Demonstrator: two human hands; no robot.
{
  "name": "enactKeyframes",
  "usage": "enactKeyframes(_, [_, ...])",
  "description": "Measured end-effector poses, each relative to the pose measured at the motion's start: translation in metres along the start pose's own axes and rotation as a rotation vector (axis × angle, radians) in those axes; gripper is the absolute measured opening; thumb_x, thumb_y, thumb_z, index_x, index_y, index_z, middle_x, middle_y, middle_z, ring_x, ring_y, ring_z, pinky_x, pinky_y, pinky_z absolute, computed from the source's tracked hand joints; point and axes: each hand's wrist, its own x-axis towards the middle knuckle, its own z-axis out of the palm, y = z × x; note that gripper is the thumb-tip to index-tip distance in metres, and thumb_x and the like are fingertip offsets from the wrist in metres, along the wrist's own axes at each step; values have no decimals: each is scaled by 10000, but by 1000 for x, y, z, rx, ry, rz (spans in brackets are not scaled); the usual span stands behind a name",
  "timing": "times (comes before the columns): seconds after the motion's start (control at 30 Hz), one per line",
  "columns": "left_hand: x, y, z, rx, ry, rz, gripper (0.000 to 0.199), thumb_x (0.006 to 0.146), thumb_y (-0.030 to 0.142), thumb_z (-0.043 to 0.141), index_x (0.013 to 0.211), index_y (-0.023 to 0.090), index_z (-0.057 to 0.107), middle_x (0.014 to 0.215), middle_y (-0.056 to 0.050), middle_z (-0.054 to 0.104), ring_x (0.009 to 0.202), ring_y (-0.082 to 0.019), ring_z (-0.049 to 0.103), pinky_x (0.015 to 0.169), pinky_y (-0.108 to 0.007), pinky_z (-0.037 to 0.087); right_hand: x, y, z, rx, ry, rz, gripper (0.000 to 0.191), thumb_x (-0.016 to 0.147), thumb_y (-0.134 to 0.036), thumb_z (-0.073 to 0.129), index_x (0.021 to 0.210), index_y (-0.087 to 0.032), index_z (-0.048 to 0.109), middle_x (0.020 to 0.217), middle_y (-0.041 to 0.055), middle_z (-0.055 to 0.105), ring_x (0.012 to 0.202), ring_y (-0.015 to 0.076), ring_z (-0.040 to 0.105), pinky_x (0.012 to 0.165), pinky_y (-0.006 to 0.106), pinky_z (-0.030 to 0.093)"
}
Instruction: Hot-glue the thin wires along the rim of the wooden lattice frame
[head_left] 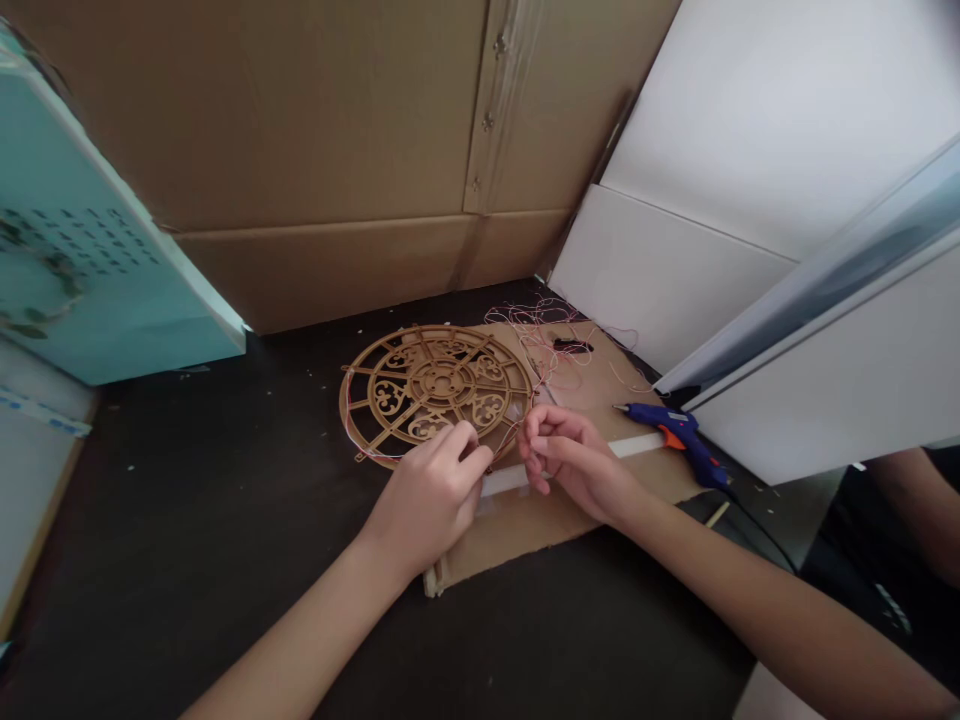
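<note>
The left hand [431,495] and right hand [577,465] each have fingers closed together, any held item indistinguishable, beside the lower rim of the fretwork wooden wheel [439,380]. Right of the wheel lie pink thread [540,335], a white strip [637,447] and a blue hot glue gun [679,440].

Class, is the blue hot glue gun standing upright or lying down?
Lying down: the glue gun rests on its side at the edge of the cardboard sheet, its black cord trailing off.

Tan scrollwork on the wooden disc [442,380], blue-orange glue gun [679,435]
</note>
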Motion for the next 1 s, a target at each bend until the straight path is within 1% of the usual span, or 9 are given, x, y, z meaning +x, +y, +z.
enactKeyframes(0.43, [-1, 0, 0, 2, 7, 7, 117, 924, 79, 520, 891, 152, 606, 937, -55, 544, 844, -184, 541, 740, -339, 482, 0, 2, -1, -41, 14, -7, 192, 780, -229, 754, 846, -167, 584, 782, 3, 586, 565, 80, 511, 462, 191, 464])
enactKeyframes(0.67, [-1, -1, 1, 3, 18, 5, 102, 911, 68, 541, 874, 152, 586, 931, -43, 530, 820, -178, 537, 724, -336, 466, 0, 1, 1, -70, -4, -19, 213, 822, -283, 751, 835, -165, 574, 723, -11, 538, 556, 74, 494, 461, 182, 447])
enactKeyframes(0.83, [-1, -1, 2, 2, -2, 2, 99, 913, 71, 542, 872, 153, 578, 937, -45, 526, 848, -187, 539, 734, -340, 467, -1, 1, 2, -73, -10, -21, 202, 807, -252, 764, 837, -168, 583, 731, -18, 528, 557, 73, 499, 451, 181, 444])
enactKeyframes(1.0, [-1, 0, 1, 5, 17, 0, 94, 913, 72, 546, 873, 153, 573, 942, -44, 530, 844, -183, 539, 734, -333, 465, -2, 1, 1, -85, -11, -24, 197, 823, -259, 763, 852, -168, 592, 727, -14, 518, 559, 76, 484, 451, 187, 419])
